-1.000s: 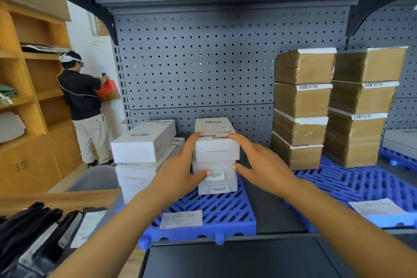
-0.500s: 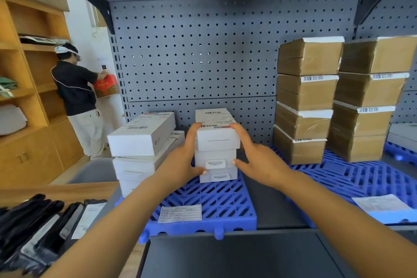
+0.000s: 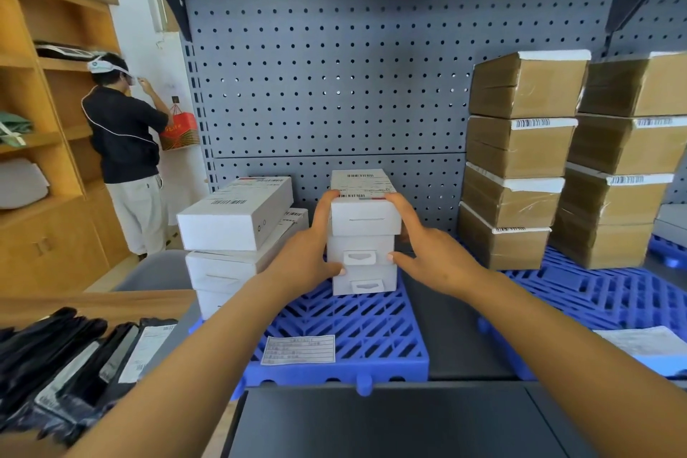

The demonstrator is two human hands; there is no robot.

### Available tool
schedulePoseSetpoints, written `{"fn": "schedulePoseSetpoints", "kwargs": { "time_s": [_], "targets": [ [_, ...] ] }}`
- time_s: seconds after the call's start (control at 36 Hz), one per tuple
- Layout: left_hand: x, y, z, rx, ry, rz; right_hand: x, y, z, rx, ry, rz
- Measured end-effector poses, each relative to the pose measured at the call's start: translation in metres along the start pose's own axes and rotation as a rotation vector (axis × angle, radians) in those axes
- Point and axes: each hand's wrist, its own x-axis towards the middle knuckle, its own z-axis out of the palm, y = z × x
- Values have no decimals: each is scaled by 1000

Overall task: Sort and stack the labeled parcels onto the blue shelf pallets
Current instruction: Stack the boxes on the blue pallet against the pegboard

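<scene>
- Top white parcel caps a three-high stack on the left blue pallet.
- Left grip and right grip: straight fingers pressing the stack's sides, not wrapped.
- Likely light, stiff carton with slick faces; hold it by opposite side walls.

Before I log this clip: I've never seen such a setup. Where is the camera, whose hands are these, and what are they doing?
No robot here: one wide-angle camera sits on a person's head, looking forward and down at their bare hands. The left hand and right hand press straight fingers against the sides of a stack of three white boxes on a blue pallet. To its left stand other white boxes; brown parcels are stacked on a second pallet to the right. Black bags lie at lower left.
</scene>
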Motion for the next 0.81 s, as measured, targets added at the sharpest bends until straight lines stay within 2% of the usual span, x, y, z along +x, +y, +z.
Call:
{"fn": "schedulePoseSetpoints", "kwargs": {
  "time_s": [0.36, 0.81],
  "targets": [
    [-3, -1, -1, -29, -22, 6, -3, 0, 3, 126, 13, -2],
    [-1, -2, -2, 67, -24, 11, -4, 3, 14, 75, 27, 24]
  ]
}}
